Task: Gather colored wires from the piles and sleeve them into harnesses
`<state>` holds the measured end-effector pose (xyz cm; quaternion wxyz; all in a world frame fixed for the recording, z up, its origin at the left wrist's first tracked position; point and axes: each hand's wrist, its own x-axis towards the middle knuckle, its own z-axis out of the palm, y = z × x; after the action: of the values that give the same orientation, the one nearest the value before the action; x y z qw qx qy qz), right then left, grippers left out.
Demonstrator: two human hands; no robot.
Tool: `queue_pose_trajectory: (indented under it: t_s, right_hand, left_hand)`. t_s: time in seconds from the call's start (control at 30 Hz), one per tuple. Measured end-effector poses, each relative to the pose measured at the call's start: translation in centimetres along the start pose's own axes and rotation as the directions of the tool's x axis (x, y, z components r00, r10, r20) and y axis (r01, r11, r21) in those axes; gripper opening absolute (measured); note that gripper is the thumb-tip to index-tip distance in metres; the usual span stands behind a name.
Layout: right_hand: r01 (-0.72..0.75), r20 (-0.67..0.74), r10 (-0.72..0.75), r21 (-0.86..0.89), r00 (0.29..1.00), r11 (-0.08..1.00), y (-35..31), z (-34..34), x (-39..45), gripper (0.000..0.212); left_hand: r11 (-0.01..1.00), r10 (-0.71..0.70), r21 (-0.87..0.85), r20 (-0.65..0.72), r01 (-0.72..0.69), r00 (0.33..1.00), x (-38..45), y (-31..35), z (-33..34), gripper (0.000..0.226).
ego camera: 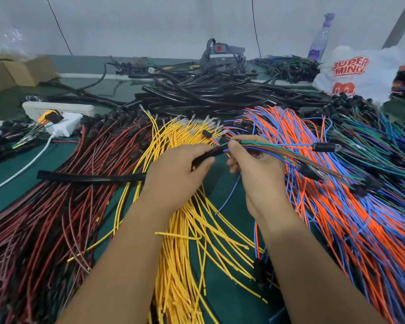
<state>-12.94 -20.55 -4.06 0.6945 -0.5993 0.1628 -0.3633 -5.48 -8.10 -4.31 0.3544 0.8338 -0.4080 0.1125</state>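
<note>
Hands are meeting above a green work table (pixel 222 291) heaped with wire, where a person is working a mixed bundle into a length of black sleeve. The left hand (pixel 173 176) is curling its fingers round the black sleeve (pixel 91 177), which is lying almost level, its long axis running left to right, its free end pointing out to the left over the red and black wire pile (pixel 45 206) and its open mouth pointing right and slightly up toward the other hand. The right hand (pixel 255 169) is pinching the bundle of colored wires (pixel 274 146) between thumb and fingertips just beside that mouth; green, blue, brown and orange strands are fanning out to the right and a little downward, ending in black connectors (pixel 323 148) over the orange and blue wire pile (pixel 337 218). A single blue strand is hanging down below the right hand. The yellow wire pile (pixel 185 242) is spreading beneath both forearms, its tips pointing away from the camera. Farther back, a heap of black tubing (pixel 208 92) is lying across the table, with a white plastic bag (pixel 355 73) at the right, cardboard boxes (pixel 14 73) at the left and a white power strip (pixel 63 126) near them.
</note>
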Motion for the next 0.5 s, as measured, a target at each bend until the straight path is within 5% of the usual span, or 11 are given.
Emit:
queue_pose_trajectory:
  t_s: [0.3, 0.5]
  right_hand:
    - [-0.215, 0.146, 0.215, -0.015, 0.966, 0.977, 0.33, -0.34, 0.22, 0.009]
    - [-0.272, 0.167, 0.239, 0.220, 0.957, 0.937, -0.10, 0.27, 0.17, 0.016]
  left_hand:
    - [0.997, -0.056, -0.053, 0.009, 0.056, 0.998, -0.24, -0.02, -0.04, 0.023]
    - [0.992, -0.068, -0.112, -0.022, 0.066, 0.997, -0.22, -0.06, 0.07, 0.025]
